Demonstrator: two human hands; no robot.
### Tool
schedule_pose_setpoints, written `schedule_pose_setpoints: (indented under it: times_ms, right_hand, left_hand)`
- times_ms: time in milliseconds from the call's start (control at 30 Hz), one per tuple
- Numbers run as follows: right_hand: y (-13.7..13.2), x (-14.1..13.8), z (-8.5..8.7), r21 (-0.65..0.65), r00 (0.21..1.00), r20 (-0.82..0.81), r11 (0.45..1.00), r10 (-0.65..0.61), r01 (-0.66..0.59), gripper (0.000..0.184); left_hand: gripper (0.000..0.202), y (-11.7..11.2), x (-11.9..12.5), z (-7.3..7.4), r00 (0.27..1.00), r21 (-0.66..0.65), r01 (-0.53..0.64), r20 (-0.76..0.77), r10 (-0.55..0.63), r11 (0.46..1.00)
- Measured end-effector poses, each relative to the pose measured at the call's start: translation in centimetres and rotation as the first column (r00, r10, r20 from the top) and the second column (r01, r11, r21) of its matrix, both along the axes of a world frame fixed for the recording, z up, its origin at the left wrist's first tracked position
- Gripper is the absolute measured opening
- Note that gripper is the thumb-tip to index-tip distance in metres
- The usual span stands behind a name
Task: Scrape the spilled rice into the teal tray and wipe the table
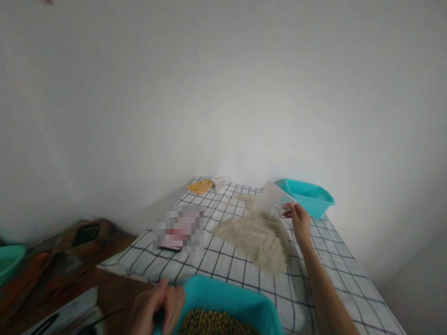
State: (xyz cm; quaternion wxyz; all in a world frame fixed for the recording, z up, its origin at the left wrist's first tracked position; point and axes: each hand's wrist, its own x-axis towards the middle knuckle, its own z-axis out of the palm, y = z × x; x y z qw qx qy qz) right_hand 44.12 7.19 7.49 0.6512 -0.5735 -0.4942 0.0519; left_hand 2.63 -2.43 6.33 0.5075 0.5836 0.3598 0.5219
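Note:
My right hand (298,216) is closed on a white slotted scoop (268,197), a flat piece with a row of slots near my fingers. The scoop's lower edge meets a pale, grainy heap (258,237) on the table; whether it is sand or fine grain I cannot tell. At the bottom of the view my left hand (160,302) curls its fingers at the left rim of a teal basin (226,295). Small greenish-brown beans (216,323) lie in this basin, which is cut off by the frame's lower edge.
A second teal basin (309,197) stands at the table's back right, against the wall. On the checked tablecloth (216,260) are a blurred-out pink object (181,228), a yellow cloth-like item (200,186) and a white item (219,184). A green basin (10,260) sits far left.

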Motion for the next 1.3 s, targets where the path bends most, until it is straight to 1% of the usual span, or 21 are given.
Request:
schedule_pose_setpoints:
  times_ms: [100, 133, 167, 300, 400, 533, 667, 767, 867, 933, 1000, 1033, 1100, 1167, 1233, 1267, 1300]
  right_hand:
    - [-0.3, 0.1, 0.5, 0.058, 0.997, -0.077, 0.998, -0.003, 0.007, 0.057]
    - [-0.4, 0.1, 0.5, 0.068, 0.995, -0.096, 0.998, 0.004, 0.003, 0.057]
    - [-0.4, 0.0, 0.6, 0.072, 0.994, -0.111, 0.997, 0.013, -0.005, 0.056]
    - [-0.2, -0.4, 0.2, 0.024, 0.995, -0.074, 0.997, 0.069, -0.068, 0.051]
    - [0.1, -0.6, -0.2, -0.030, 0.993, -0.031, 0.993, 0.114, -0.115, 0.044]
    - [0.4, -0.7, -0.5, -0.063, 0.987, -0.017, 0.985, 0.157, -0.158, 0.040]
    - [0.4, -0.9, -0.5, -0.041, 0.986, -0.047, 0.986, 0.162, -0.164, 0.048]
    - [0.2, -0.7, -0.3, -0.019, 0.988, -0.075, 0.990, 0.136, -0.138, 0.052]
    - [0.0, -0.4, -0.1, 0.015, 0.987, -0.105, 0.993, 0.121, -0.120, 0.051]
    - [-0.1, -0.2, -0.1, 0.055, 0.980, -0.144, 0.990, 0.134, -0.127, 0.048]
    - [0.0, -0.1, -0.3, 0.079, 0.975, -0.165, 0.988, 0.148, -0.136, 0.047]
    - [0.1, -0.1, -0.4, 0.068, 0.977, -0.154, 0.988, 0.146, -0.137, 0.047]
    - [0.3, -0.1, -0.7, 0.012, 0.985, -0.102, 0.991, 0.137, -0.137, 0.047]
    - [0.5, -0.2, -1.0, -0.059, 0.989, -0.047, 0.988, 0.142, -0.144, 0.046]
    - [0.7, -0.3, -1.1, -0.108, 0.986, 0.004, 0.981, 0.165, -0.164, 0.044]
    - [0.7, -0.4, -1.1, -0.129, 0.983, 0.035, 0.976, 0.179, -0.173, 0.044]
    - [0.7, -0.5, -1.1, -0.146, 0.979, 0.066, 0.973, 0.192, -0.181, 0.044]
  left_hand:
    - [0.071, -0.1, 0.2, 0.7, 0.994, -0.035, 0.104, 0.026, -0.103, 0.994]
    - [0.071, -0.1, 0.3, 1.0, 0.992, -0.031, 0.121, 0.031, -0.120, 0.992]
    - [0.071, -0.1, 0.5, 1.2, 0.992, -0.024, 0.118, 0.039, -0.117, 0.993]
    - [0.071, -0.6, 1.4, 2.0, 0.995, -0.032, 0.003, 0.098, 0.000, 0.999]
    - [0.072, -0.9, 1.9, 2.2, 0.993, -0.046, 0.003, 0.121, 0.003, 0.999]
    - [0.071, -1.1, 2.1, 1.8, 0.989, -0.049, 0.022, 0.147, -0.014, 0.999]
    - [0.070, -1.1, 2.0, 0.9, 0.992, -0.048, 0.032, 0.124, -0.026, 0.998]
    - [0.066, -1.4, 1.8, 0.3, 0.988, -0.082, 0.032, 0.156, -0.019, 0.996]
    - [0.064, -1.9, 1.8, 0.3, 0.979, -0.115, 0.009, 0.202, 0.014, 0.993]
    - [0.063, -2.2, 1.9, 0.6, 0.978, -0.127, -0.005, 0.204, 0.031, 0.992]
    - [0.061, -2.4, 2.1, 1.2, 0.979, -0.134, -0.027, 0.197, 0.053, 0.991]
    - [0.061, -2.5, 2.3, 1.7, 0.981, -0.135, -0.042, 0.184, 0.067, 0.990]
    - [0.062, -2.6, 2.6, 2.8, 0.984, -0.118, -0.087, 0.147, 0.104, 0.989]
    - [0.063, -2.8, 2.6, 3.6, 0.985, -0.096, -0.146, 0.078, 0.154, 0.985]
    - [0.064, -2.9, 2.3, 3.6, 0.972, -0.084, -0.233, -0.031, 0.231, 0.969]
    - [0.063, -2.9, 1.9, 3.1, 0.953, -0.077, -0.295, -0.094, 0.287, 0.953]
    - [0.060, -2.9, 1.4, 2.2, 0.923, -0.068, -0.363, -0.166, 0.348, 0.929]
